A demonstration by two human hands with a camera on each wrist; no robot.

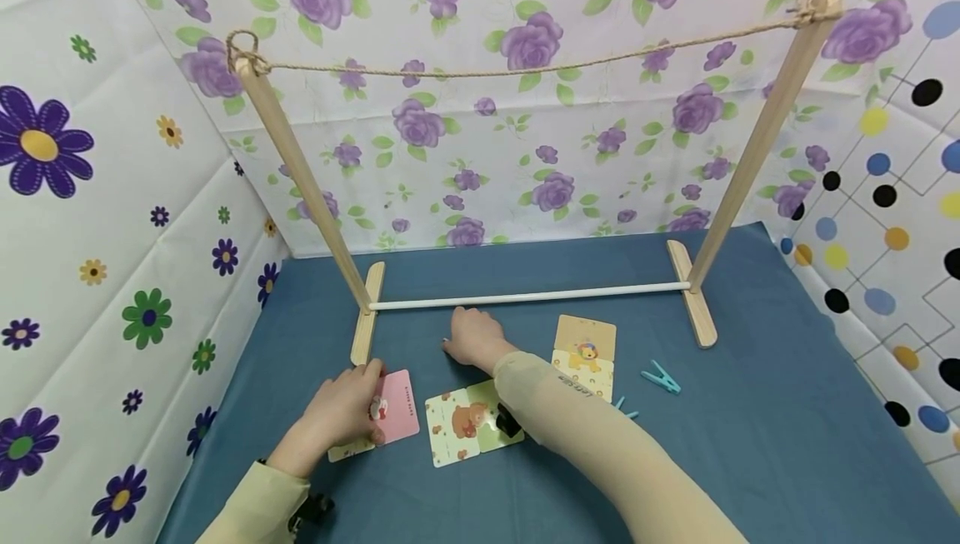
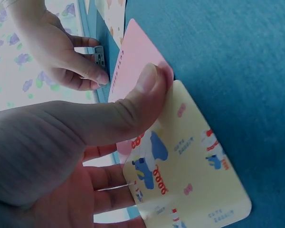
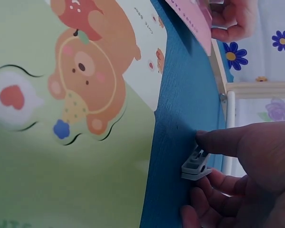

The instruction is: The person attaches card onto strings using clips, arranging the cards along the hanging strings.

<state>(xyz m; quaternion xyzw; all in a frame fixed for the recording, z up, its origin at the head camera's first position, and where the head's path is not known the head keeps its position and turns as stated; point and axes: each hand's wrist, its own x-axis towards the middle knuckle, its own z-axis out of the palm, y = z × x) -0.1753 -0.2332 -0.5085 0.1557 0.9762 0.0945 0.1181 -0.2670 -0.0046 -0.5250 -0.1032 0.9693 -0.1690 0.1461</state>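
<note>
My left hand [image 1: 341, 406] pinches a pink and cream card [image 1: 397, 406], thumb on its face and fingers behind it. In the left wrist view the cream half [image 2: 190, 166] has small blue and red drawings. Below the white bar of the wooden stand, my right hand [image 1: 476, 337] reaches down at the tabletop. In the right wrist view its thumb and fingers pinch a small pale grey clothespin [image 3: 195, 164] close over the blue cloth; in the head view the hand hides it. A bear card [image 1: 468, 421] lies between the hands, partly under the right forearm.
The wooden stand has a white bottom bar [image 1: 525, 297] and a rope [image 1: 465, 73] strung between its posts. A lion card [image 1: 583, 352] lies to the right, beside a turquoise clothespin [image 1: 662, 377]. Another blue clothespin [image 1: 622, 407] shows partly behind the right sleeve. Patterned cloth walls surround the table.
</note>
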